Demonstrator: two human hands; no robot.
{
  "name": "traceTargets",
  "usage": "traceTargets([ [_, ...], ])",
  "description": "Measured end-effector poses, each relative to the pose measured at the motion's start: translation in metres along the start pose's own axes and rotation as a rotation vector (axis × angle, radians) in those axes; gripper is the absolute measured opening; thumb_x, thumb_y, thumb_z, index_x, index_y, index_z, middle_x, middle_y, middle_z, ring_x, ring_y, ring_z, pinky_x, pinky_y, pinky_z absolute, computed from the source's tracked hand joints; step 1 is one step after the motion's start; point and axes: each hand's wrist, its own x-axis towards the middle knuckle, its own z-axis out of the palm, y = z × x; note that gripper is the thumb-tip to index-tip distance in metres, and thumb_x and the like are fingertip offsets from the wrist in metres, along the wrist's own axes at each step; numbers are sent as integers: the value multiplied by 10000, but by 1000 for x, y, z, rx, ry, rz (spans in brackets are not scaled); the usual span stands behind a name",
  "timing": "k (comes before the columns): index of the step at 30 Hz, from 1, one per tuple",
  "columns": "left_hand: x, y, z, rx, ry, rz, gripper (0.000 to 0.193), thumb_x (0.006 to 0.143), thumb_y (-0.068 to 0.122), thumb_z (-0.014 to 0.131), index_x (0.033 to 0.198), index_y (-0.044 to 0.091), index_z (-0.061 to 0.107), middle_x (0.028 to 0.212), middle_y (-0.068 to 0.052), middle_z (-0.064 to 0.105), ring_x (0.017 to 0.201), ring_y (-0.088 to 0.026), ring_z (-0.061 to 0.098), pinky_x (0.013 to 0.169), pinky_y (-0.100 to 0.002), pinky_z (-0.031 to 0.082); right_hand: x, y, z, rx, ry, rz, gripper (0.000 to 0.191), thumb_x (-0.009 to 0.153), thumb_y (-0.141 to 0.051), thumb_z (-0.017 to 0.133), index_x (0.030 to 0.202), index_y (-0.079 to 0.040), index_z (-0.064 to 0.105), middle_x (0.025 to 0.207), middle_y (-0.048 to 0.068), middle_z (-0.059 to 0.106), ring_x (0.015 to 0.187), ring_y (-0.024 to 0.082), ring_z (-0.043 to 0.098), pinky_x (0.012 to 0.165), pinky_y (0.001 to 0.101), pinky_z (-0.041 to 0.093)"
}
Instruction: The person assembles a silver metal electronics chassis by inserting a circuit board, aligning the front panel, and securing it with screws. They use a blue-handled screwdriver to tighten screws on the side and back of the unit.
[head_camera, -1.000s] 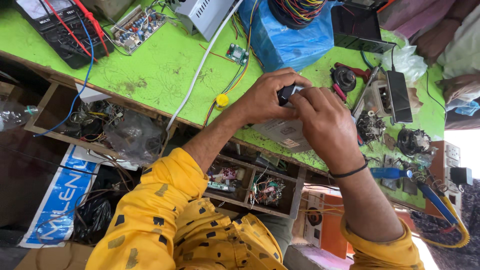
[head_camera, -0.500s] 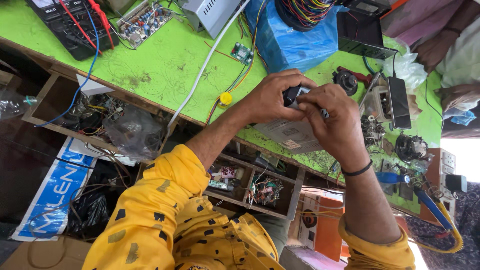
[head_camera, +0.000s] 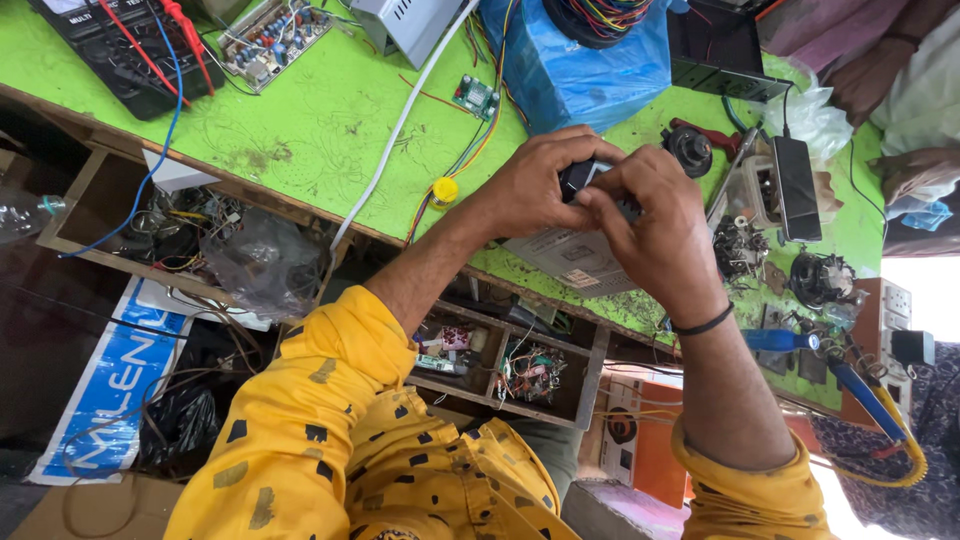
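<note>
Both hands meet over the green workbench (head_camera: 330, 120), closed around a small black part (head_camera: 576, 178) with a pale face. My left hand (head_camera: 535, 185) cups it from the left. My right hand (head_camera: 655, 235) covers it from the right, fingertips pinching its top, so most of the part is hidden. Just below the hands a grey metal box (head_camera: 580, 260) lies on the bench near its front edge. A black band circles my right wrist.
A blue bag (head_camera: 580, 70) of coloured wires sits behind the hands, a black multimeter (head_camera: 120, 45) and circuit board (head_camera: 270, 35) at far left, a black adapter (head_camera: 797, 185) and loose parts at right. A white cable (head_camera: 400, 125) and yellow knob (head_camera: 444, 189) lie left. Cluttered drawers hang below.
Both hands stay closed on the small part; my right hand has shifted a little further over it. The camera has drifted slightly.
</note>
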Motion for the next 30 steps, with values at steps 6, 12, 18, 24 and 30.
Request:
traceTargets([
  [6, -1, -1, 0, -9, 10, 35, 590, 734, 181, 923, 1244, 52, 656, 1136, -88, 690, 1074, -254, 701, 953, -376, 556, 2, 0, 3, -22, 6, 21, 299, 873, -167, 878, 899, -23, 617, 846, 123, 573, 808, 332, 574, 717, 446, 454],
  [12, 0, 2, 2, 33, -1, 31, 602, 713, 195, 939, 1225, 50, 658, 1114, -95, 687, 1036, -254, 692, 922, -367, 552, -9, 19, 8, -39, -3, 61, 344, 853, -192, 905, 874, -15, 610, 854, 127, 603, 813, 333, 598, 723, 439, 474],
  [18, -3, -4, 5, -8, -38, -59, 657, 759, 338, 959, 1292, 84, 672, 1155, -43, 691, 1092, -193, 690, 978, -343, 563, -111, 76, -17, 126, 1018, 399, 181, 1132, -78, 564, 962, -19, 554, 815, 85, 553, 708, 176, 538, 638, 326, 454],
  [24, -2, -7, 4, -42, -45, -15, 681, 776, 384, 947, 1311, 66, 672, 1202, -64, 689, 1138, -202, 683, 1020, -343, 549, -175, 118, 58, -363, 144, 943, 266, 885, -169, 817, 968, 60, 709, 989, 294, 672, 912, 432, 685, 799, 504, 549],
  [30, -1, 2, 2, 15, -59, 0, 680, 784, 400, 934, 1301, 44, 671, 1221, -96, 684, 1173, -233, 673, 1039, -360, 528, -175, 118, 75, -287, 0, 640, 197, 839, -33, 728, 1030, -10, 765, 1010, 250, 741, 965, 416, 687, 824, 495, 548],
])
